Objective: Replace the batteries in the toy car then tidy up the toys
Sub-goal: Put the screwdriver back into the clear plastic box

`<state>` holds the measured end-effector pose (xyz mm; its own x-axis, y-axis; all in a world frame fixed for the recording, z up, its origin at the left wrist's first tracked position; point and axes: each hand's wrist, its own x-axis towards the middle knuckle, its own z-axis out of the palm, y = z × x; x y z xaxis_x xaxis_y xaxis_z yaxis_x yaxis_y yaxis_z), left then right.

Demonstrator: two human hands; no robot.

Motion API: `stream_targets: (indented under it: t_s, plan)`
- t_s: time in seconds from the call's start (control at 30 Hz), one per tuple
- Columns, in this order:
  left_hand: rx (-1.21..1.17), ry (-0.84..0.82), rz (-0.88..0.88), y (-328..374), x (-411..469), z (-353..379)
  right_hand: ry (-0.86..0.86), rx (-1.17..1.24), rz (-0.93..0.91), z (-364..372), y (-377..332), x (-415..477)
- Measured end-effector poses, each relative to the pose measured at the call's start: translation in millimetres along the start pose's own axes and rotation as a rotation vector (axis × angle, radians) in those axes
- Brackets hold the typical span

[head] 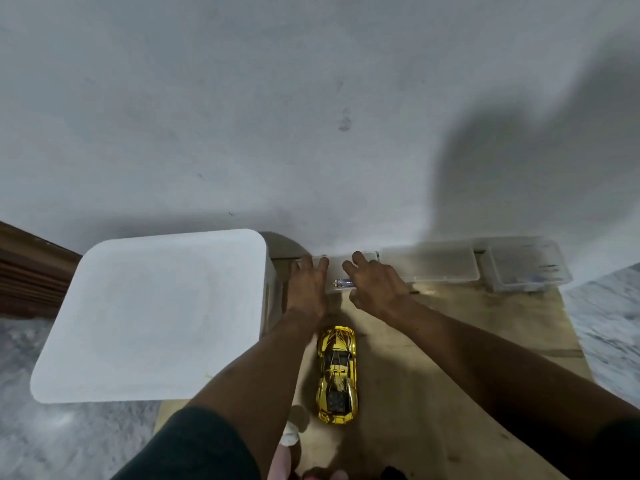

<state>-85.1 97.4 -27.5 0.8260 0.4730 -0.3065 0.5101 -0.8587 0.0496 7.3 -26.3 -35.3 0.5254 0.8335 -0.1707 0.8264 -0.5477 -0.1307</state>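
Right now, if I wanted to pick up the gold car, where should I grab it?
Grab the car across its middle, thumb on one side, fingers on the other, coming down from above. It stands upright on the board, long and narrow, so a hand probably spans its width. Its right side is free; the left arm lies close along its left.

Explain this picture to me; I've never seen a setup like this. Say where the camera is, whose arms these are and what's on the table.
No machine: a person wears one camera on the head, looking down at their own bare arms. A gold toy car sits on the wooden table. The left hand and right hand touch a small clear box by the wall, fingers fairly straight; a battery shows between them. A white tub stands left, two clear boxes right.
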Motion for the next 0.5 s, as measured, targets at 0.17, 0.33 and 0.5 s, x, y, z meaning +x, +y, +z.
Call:
stream_targets:
  t_s: [0.17, 0.33, 0.5]
  plan:
    - [-0.028, 0.007, 0.009, -1, 3, -7, 0.01, 0.03, 0.023, -2, 0, 5]
    - [-0.054, -0.015, 0.011, -2, 2, -11, 0.024, 0.04, 0.016, -1, -1, 4]
    - [-0.032, -0.052, 0.04, -5, 6, -24, 0.056, 0.027, 0.011, -2, 2, 0]
